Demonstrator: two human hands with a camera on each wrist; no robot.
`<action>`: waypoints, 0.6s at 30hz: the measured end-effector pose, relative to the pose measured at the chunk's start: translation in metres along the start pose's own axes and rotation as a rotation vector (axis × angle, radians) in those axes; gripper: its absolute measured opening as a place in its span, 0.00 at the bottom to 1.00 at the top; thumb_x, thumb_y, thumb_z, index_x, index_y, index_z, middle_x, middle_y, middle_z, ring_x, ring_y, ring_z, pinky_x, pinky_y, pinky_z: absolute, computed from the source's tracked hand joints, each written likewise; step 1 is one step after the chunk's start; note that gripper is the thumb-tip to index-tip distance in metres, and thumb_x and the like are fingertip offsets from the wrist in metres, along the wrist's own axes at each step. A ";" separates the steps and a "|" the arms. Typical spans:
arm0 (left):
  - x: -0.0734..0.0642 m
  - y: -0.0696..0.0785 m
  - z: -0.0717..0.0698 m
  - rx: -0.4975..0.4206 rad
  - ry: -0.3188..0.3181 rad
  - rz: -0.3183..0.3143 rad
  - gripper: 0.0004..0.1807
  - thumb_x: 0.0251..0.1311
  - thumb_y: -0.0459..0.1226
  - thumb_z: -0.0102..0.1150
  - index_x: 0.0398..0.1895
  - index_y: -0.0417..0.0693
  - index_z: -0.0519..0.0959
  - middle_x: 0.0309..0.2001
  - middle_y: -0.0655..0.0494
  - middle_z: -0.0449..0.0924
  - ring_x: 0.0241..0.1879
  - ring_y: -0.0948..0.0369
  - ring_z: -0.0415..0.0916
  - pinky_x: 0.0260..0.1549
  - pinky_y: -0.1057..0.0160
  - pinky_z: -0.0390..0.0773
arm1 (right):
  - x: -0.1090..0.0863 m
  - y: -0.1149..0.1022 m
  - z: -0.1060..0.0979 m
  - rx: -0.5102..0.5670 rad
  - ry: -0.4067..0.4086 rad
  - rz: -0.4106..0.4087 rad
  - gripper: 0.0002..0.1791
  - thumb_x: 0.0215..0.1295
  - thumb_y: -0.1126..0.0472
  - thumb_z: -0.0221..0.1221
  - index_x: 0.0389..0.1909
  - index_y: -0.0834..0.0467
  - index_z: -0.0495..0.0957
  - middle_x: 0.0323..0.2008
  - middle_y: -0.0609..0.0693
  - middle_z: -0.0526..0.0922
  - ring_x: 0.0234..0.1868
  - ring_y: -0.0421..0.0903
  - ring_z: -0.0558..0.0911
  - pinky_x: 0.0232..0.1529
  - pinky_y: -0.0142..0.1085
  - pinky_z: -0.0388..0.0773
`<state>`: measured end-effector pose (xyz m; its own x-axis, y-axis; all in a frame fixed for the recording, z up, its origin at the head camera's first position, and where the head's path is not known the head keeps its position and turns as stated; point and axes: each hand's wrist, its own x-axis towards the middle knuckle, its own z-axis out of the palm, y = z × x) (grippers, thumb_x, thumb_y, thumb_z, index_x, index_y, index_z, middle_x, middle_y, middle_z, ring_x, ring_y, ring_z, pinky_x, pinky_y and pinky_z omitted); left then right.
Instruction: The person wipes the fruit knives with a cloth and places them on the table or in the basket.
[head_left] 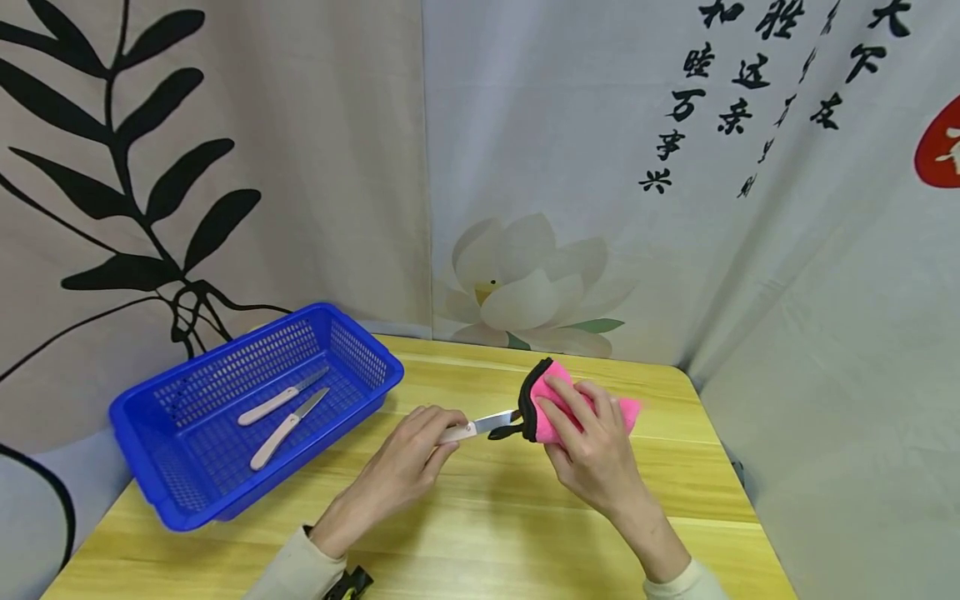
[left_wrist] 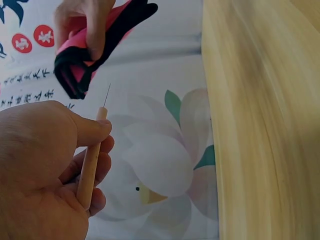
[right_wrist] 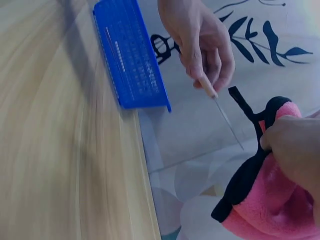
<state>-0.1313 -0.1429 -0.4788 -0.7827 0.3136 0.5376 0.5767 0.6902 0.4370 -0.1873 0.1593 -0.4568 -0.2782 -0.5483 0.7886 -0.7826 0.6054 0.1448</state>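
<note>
My left hand (head_left: pixel 411 454) grips a knife by its pale handle (left_wrist: pixel 89 172), the thumb lying along it. The thin blade (head_left: pixel 493 422) points right, toward a pink cloth (head_left: pixel 553 417) with black edging and a black loop. My right hand (head_left: pixel 600 446) holds that cloth bunched in its fingers. In the head view the blade tip reaches the cloth's black edge; in the right wrist view the blade (right_wrist: pixel 229 122) stands a little apart from it. Both hands are raised over the table.
A blue plastic basket (head_left: pixel 168 510) stands on the left of the wooden table (head_left: pixel 480 533), with two pale-handled knives (head_left: pixel 288 429) inside. A dark object (head_left: pixel 351 583) shows by the left sleeve. Printed curtains (head_left: pixel 337 167) hang behind the table.
</note>
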 end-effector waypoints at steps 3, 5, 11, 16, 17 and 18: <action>0.001 0.000 0.001 0.000 0.015 0.022 0.13 0.73 0.28 0.71 0.57 0.45 0.85 0.48 0.56 0.89 0.45 0.62 0.82 0.48 0.60 0.85 | 0.003 -0.010 0.003 0.026 0.002 -0.023 0.25 0.60 0.64 0.66 0.60 0.60 0.90 0.67 0.61 0.88 0.60 0.66 0.80 0.55 0.55 0.77; 0.002 0.001 0.002 0.000 0.024 0.038 0.14 0.73 0.28 0.72 0.57 0.45 0.85 0.47 0.56 0.89 0.45 0.62 0.83 0.47 0.59 0.85 | 0.004 -0.018 0.006 0.037 -0.014 -0.041 0.26 0.57 0.64 0.66 0.59 0.59 0.90 0.68 0.60 0.88 0.60 0.64 0.80 0.55 0.54 0.78; 0.003 0.004 0.005 0.013 0.025 0.078 0.15 0.72 0.28 0.72 0.59 0.45 0.85 0.48 0.55 0.90 0.47 0.60 0.85 0.51 0.57 0.86 | 0.002 -0.035 0.016 0.052 -0.078 -0.097 0.26 0.57 0.64 0.68 0.60 0.56 0.90 0.68 0.58 0.87 0.61 0.61 0.80 0.57 0.53 0.82; 0.003 0.006 0.005 0.031 0.029 0.089 0.14 0.74 0.29 0.71 0.59 0.45 0.85 0.48 0.56 0.90 0.48 0.60 0.85 0.51 0.56 0.86 | 0.001 -0.039 0.019 0.040 -0.103 -0.089 0.28 0.54 0.64 0.70 0.61 0.55 0.89 0.69 0.58 0.86 0.61 0.61 0.80 0.59 0.55 0.82; 0.003 0.006 0.005 0.033 0.033 0.092 0.14 0.74 0.29 0.71 0.59 0.46 0.85 0.48 0.56 0.90 0.47 0.60 0.85 0.51 0.56 0.86 | 0.001 -0.039 0.019 0.035 -0.107 -0.085 0.29 0.53 0.65 0.70 0.60 0.55 0.89 0.69 0.58 0.86 0.61 0.61 0.80 0.59 0.55 0.82; 0.003 0.006 0.005 0.032 0.034 0.095 0.14 0.74 0.29 0.71 0.58 0.46 0.85 0.47 0.56 0.90 0.47 0.60 0.85 0.51 0.57 0.86 | 0.001 -0.039 0.019 0.028 -0.112 -0.080 0.29 0.53 0.65 0.70 0.60 0.55 0.89 0.70 0.57 0.86 0.61 0.61 0.80 0.59 0.55 0.82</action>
<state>-0.1314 -0.1345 -0.4775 -0.7165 0.3566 0.5996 0.6394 0.6793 0.3601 -0.1678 0.1242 -0.4726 -0.2732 -0.6564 0.7032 -0.8199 0.5412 0.1868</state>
